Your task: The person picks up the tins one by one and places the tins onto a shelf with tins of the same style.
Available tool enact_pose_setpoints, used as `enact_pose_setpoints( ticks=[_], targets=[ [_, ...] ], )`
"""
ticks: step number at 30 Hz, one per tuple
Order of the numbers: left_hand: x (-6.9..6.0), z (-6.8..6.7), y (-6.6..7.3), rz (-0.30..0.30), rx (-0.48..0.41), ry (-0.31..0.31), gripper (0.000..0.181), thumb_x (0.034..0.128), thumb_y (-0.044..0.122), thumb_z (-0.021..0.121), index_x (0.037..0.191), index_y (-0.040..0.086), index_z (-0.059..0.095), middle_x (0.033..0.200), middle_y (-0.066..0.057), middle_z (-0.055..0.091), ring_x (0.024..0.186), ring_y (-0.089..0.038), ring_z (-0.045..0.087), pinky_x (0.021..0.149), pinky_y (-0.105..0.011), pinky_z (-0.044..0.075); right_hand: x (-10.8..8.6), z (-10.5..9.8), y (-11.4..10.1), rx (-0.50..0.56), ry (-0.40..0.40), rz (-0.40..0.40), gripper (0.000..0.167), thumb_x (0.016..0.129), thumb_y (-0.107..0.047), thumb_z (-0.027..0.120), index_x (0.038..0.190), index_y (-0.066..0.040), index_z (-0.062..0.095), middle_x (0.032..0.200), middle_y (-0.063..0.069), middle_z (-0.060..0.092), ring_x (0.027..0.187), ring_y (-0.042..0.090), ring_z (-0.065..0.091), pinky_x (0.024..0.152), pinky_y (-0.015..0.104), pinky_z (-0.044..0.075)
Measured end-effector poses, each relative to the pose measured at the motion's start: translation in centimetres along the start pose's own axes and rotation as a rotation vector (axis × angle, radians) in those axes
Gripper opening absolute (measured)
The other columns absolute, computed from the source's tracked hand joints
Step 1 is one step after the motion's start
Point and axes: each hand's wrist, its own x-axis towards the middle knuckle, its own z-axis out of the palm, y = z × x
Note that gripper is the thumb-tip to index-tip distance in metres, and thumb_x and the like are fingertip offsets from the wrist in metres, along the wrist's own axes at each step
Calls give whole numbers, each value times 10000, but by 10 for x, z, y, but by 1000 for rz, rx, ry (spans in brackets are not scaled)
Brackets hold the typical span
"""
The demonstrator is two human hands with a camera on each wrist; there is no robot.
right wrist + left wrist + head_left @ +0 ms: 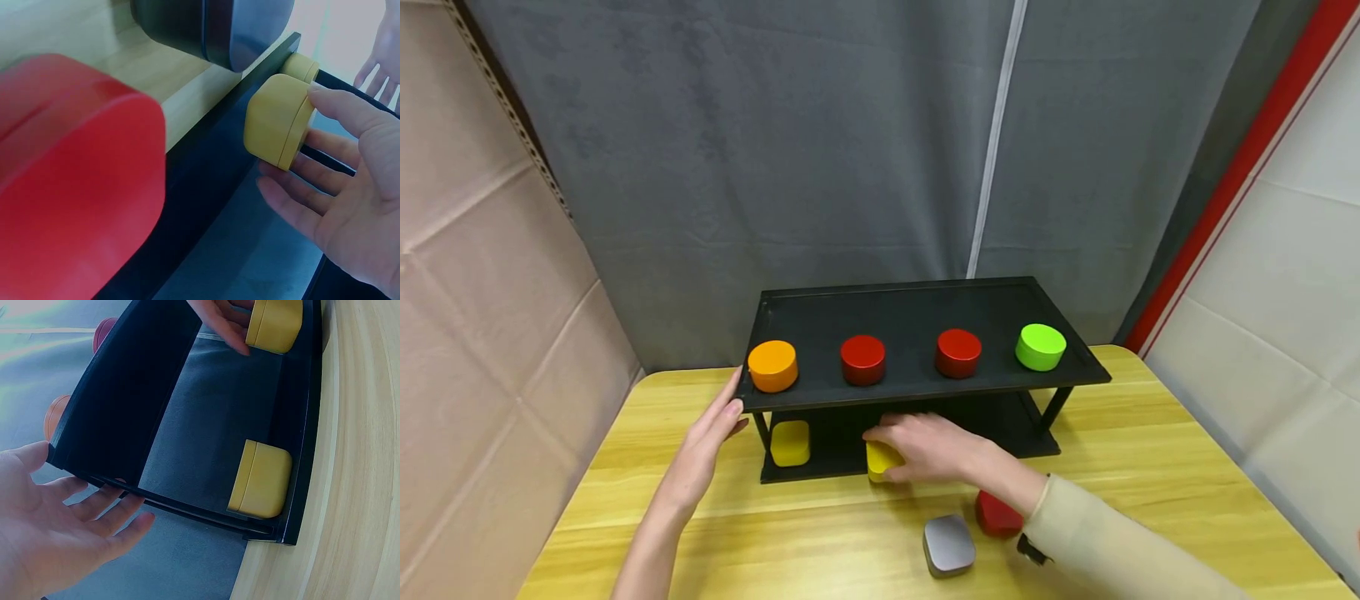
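A black two-tier rack (895, 313) stands on the wooden table. My left hand (702, 454) is at its left end, fingers fairly straight and spread, with the thumb touching the top tier's corner. On the lower tier, near its front edge, my right hand (934, 447) pinches a yellow rounded-square box (278, 122) between thumb and fingers. Another yellow box (261, 480) sits at the lower tier's left end. Closest to my right forearm on the table are a grey rounded-square box (949, 545) and a red box (997, 513), the latter partly hidden by the arm.
Along the front of the top tier stand an orange round box (772, 367), two red round boxes, one left (862, 360) and one right (958, 353), and a green round box (1041, 347). A grey curtain (790, 150) hangs behind; pale panels flank the table (647, 433).
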Motion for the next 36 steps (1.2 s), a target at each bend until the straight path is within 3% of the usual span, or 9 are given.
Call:
enact_pose_setpoints(
  ticks=[8, 15, 22, 36],
  targets=[
    [0, 1, 1, -17, 8, 8, 599, 1125, 411, 349, 1666, 257, 144, 1760, -24, 60, 1612, -342, 100, 1019, 5, 364, 8, -2, 1, 15, -28, 40, 529, 919, -353, 767, 1407, -192, 642, 1197, -18, 685, 912, 86, 599, 857, 269, 582],
    [0, 1, 1, -18, 2, 11, 597, 1122, 416, 355, 1664, 265, 155, 1759, -7, 72, 1615, -330, 100, 1033, -7, 367, 17, 0, 6, -27, -8, 3, 520, 929, -336, 761, 1407, -168, 642, 1098, -9, 636, 893, 102, 516, 819, 228, 529],
    [0, 1, 1, -27, 8, 13, 600, 1121, 428, 350, 1664, 272, 149, 1758, 6, 69, 1618, -326, 96, 1035, -2, 358, 24, 1, 9, -35, -8, -3, 535, 933, -344, 756, 1424, -171, 630, 1112, -16, 634, 912, 111, 519, 851, 248, 520],
    [0, 2, 1, -52, 17, 20, 598, 1118, 441, 352, 1662, 295, 152, 1755, 24, 75, 1607, -328, 167, 1016, 25, 327, 39, 5, 10, 54, -75, 41, 578, 962, -326, 721, 1494, -171, 554, 1340, 11, 617, 1168, 162, 592, 1100, 352, 511]
  ],
)
